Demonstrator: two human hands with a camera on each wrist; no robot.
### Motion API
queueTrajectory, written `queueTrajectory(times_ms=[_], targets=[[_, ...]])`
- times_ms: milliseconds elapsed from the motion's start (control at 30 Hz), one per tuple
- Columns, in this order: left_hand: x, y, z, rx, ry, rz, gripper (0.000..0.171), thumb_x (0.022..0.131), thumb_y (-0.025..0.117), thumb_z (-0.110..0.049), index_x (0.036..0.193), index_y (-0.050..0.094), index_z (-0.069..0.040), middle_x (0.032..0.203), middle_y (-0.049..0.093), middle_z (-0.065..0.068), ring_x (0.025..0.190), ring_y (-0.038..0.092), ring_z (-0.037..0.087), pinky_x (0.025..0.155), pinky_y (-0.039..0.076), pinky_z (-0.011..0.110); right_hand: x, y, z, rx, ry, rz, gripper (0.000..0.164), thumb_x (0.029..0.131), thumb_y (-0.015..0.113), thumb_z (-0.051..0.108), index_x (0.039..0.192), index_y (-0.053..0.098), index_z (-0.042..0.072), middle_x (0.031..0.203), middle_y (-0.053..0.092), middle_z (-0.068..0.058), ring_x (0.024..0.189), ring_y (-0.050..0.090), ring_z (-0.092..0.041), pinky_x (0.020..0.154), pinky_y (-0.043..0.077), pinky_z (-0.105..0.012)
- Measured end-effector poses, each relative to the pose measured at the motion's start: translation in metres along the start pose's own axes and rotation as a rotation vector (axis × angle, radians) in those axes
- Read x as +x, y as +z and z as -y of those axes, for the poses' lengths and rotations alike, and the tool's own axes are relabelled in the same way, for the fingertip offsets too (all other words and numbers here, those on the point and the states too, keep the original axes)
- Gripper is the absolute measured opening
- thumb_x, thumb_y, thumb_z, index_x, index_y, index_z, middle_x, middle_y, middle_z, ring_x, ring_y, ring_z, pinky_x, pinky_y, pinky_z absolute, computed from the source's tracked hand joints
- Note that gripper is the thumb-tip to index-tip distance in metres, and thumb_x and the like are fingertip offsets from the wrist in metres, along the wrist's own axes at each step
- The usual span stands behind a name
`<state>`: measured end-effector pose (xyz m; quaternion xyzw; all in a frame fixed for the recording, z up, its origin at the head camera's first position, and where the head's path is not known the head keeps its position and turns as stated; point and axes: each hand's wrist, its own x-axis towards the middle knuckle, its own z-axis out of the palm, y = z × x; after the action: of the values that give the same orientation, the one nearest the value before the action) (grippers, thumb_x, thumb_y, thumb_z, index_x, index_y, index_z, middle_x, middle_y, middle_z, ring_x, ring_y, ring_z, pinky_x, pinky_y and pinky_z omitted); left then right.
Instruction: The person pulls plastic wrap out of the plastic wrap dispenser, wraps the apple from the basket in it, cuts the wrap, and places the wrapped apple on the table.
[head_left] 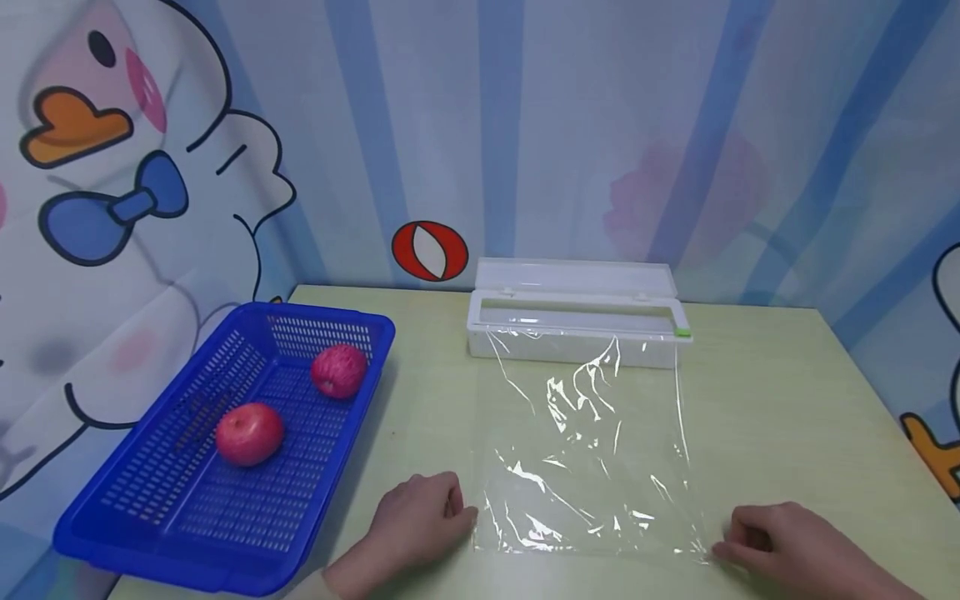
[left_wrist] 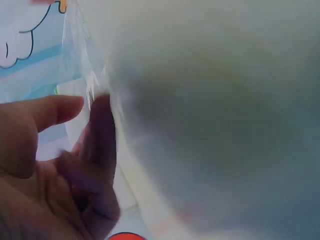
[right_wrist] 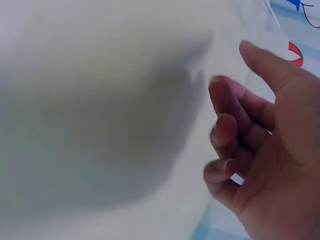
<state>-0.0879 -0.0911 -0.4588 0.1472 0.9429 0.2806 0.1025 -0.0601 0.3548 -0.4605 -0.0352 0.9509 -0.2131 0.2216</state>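
A sheet of clear cling film (head_left: 585,467) stretches from a white cling film dispenser (head_left: 487,343) toward the front of the table, with shiny wrinkles across it. My left hand (head_left: 420,517) is beside the film's near left corner, thumb tip right at the edge. In the left wrist view its thumb and forefinger are slightly apart, close to the film. At the near right corner is my right hand (head_left: 787,546), fingers loosely bent. A gap shows between its thumb and forefinger (right_wrist: 222,97) in the right wrist view.
On the left, a blue plastic basket (head_left: 300,533) holds a smooth red apple (head_left: 250,433) and a darker, mottled red apple (head_left: 339,371). The dispenser's lid (head_left: 577,277) is raised at the back, near the cartoon-printed curtain (head_left: 570,125). A light wooden table (head_left: 780,392) lies beneath.
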Motion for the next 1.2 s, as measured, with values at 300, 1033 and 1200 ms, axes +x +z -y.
queueTrajectory(times_ms=[300,1033,1200], targets=[[0.04,0.009,-0.021,0.38,0.304,-0.111,0.065,0.09,0.084,-0.045,0.144,0.063,-0.014,0.152,0.059,0.008,0.14,0.056,0.027,0.106,0.052,0.048,0.022,-0.011,0.019,-0.343,-0.576,-0.6,0.036,0.085,0.091,0.036,0.115,0.075,0.022,0.108,0.069,0.009,0.096,0.067,-0.015,0.079,0.059,-0.04],[0.057,0.015,-0.029,0.413,0.168,0.148,0.097,0.088,0.077,-0.066,0.164,0.044,-0.015,0.172,0.036,0.011,0.159,0.034,0.03,0.127,0.03,0.058,0.048,0.022,0.017,-0.451,-0.69,-0.558,0.069,0.087,0.086,0.044,0.144,0.066,0.01,0.145,0.066,-0.012,0.129,0.065,-0.034,0.131,0.023,-0.04],[0.058,0.012,-0.035,0.414,0.179,0.141,0.095,0.091,0.075,-0.066,0.165,0.043,-0.016,0.173,0.035,0.01,0.16,0.032,0.029,0.128,0.028,0.057,0.048,0.018,0.019,-0.433,-0.719,-0.566,0.071,0.086,0.087,0.043,0.144,0.066,0.009,0.144,0.066,-0.013,0.128,0.065,-0.037,0.126,-0.007,-0.021]])
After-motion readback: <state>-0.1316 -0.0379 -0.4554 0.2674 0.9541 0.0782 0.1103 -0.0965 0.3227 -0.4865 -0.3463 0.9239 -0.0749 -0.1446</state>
